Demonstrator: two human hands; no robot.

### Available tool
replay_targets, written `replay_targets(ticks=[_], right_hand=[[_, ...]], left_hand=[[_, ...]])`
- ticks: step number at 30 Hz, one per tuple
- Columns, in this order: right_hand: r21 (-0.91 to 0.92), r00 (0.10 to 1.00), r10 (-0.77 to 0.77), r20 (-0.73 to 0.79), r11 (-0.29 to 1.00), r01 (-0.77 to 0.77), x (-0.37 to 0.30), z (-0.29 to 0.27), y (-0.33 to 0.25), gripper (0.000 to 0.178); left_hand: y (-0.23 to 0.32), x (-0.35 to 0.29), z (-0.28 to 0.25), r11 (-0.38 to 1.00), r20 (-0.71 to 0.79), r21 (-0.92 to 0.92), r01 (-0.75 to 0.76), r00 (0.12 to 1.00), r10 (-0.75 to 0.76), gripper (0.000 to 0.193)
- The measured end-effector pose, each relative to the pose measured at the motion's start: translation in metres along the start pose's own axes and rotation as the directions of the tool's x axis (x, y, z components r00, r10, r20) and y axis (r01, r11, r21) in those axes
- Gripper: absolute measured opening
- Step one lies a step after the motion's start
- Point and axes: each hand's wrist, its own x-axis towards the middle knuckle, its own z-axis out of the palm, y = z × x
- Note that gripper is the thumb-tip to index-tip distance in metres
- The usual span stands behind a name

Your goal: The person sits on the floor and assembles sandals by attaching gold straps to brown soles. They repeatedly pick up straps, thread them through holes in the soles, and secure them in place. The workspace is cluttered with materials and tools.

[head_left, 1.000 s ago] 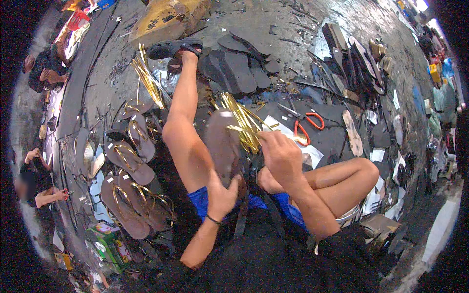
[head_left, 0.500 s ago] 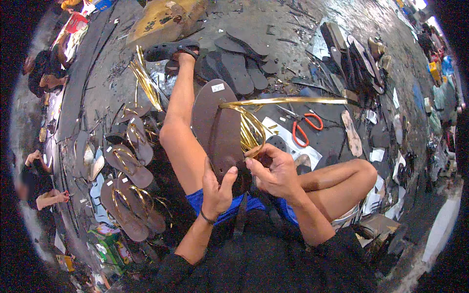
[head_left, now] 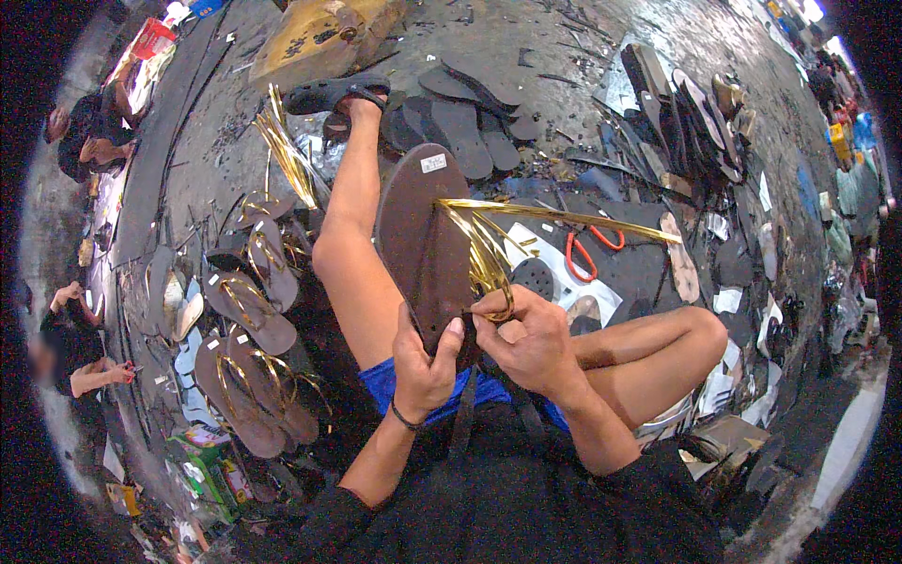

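Observation:
A dark brown flip-flop sole (head_left: 412, 235) with a small white label is held up by its heel end in my left hand (head_left: 425, 376), the thumb on its face. Gold straps (head_left: 489, 268) come out of the toe hole; one long strip stretches right, and others loop down beside the sole. At the sole's lower right edge, my right hand (head_left: 536, 348) is closed in a pinch on a gold strap end. The fingers partly hide that end. Beyond the right hand lie red-handled scissors (head_left: 581, 256) on dark and white sheets.
Gold-strapped sandals (head_left: 246, 395) lie at the left, with a bundle of gold strips (head_left: 287, 155) farther off. Loose dark soles (head_left: 460, 132) and a wooden block (head_left: 315, 47) are ahead. More soles (head_left: 686, 117) stand at far right. Another person (head_left: 89, 362) sits at the left edge.
The sole has shifted slightly right and turned a little. The long gold strip now slopes downward to the right. My right hand has stayed pinched near the sole's edge, slightly lower.

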Motion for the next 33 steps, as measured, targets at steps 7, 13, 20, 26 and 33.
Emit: replay_targets(ticks=[7,13,20,26,33], right_hand=[[-0.072,0.990,-0.103,-0.096,0.993,0.096,-0.002,0.009,0.003,0.014],[-0.034,0.996,-0.087,-0.015,0.996,0.086,0.005,0.014,0.013,0.016],[0.156,0.916,0.264,0.301,0.934,-0.320,0.018,-0.012,0.008,0.017],[-0.012,0.943,0.131,0.306,0.991,-0.133,0.020,-0.006,0.021,0.020],[0.735,0.802,0.256,0.540,0.321,-0.597,0.011,0.016,0.050,0.021]], left_hand=[[-0.006,0.001,0.000,1.000,0.007,0.023,0.006,1.000,-0.006,0.033],[-0.002,0.002,0.003,1.000,-0.013,0.017,0.004,1.000,-0.004,0.032],[-0.011,-0.001,-0.003,0.996,-0.001,0.054,0.066,0.998,-0.066,0.029],[-0.005,0.005,-0.004,0.996,0.062,0.009,0.092,0.994,-0.092,0.031],[0.009,0.020,-0.022,0.790,0.239,-0.450,0.418,0.908,-0.344,0.040]])
